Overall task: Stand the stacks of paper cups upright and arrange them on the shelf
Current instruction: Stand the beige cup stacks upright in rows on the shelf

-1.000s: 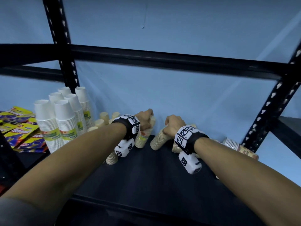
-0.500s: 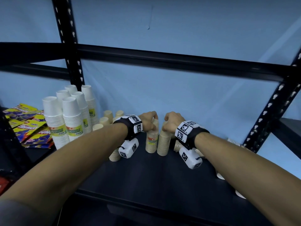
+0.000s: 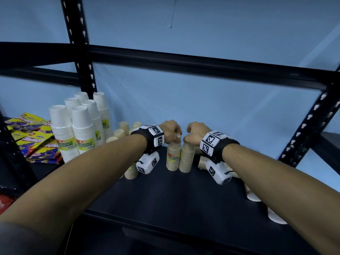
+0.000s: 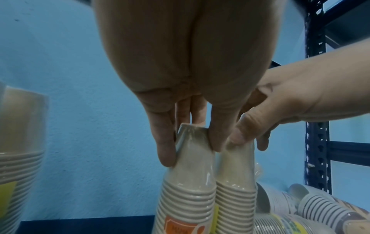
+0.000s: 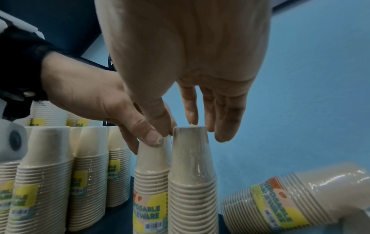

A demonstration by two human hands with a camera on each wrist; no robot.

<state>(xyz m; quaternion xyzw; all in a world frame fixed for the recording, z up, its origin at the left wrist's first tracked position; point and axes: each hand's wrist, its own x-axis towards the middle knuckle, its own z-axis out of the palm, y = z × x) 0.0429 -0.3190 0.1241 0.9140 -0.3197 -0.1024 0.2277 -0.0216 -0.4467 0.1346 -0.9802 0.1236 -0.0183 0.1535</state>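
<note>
Two wrapped beige cup stacks stand upright side by side mid-shelf. My left hand (image 3: 172, 133) pinches the top of the left beige stack (image 3: 173, 157), thumb and fingers on either side of its top cup (image 4: 190, 158). My right hand (image 3: 193, 134) grips the top of the right beige stack (image 3: 187, 157), thumb on one side and fingers on the other (image 5: 192, 131). The two stacks touch each other (image 5: 190, 190). Another beige stack (image 5: 280, 201) lies on its side just to the right.
Upright white stacks (image 3: 81, 129) and several upright beige stacks (image 3: 131, 172) fill the left side, with snack packets (image 3: 36, 142) beyond. Lying stacks (image 3: 203, 162) and white cups (image 3: 253, 196) sit at the right. Dark shelf board (image 3: 174, 199), black posts (image 3: 79, 52) and beam (image 3: 184, 65) frame the bay.
A second ago both stacks leaned in my hands; they were tipped up and now stand vertical and pressed together. My hands stay on their tops.
</note>
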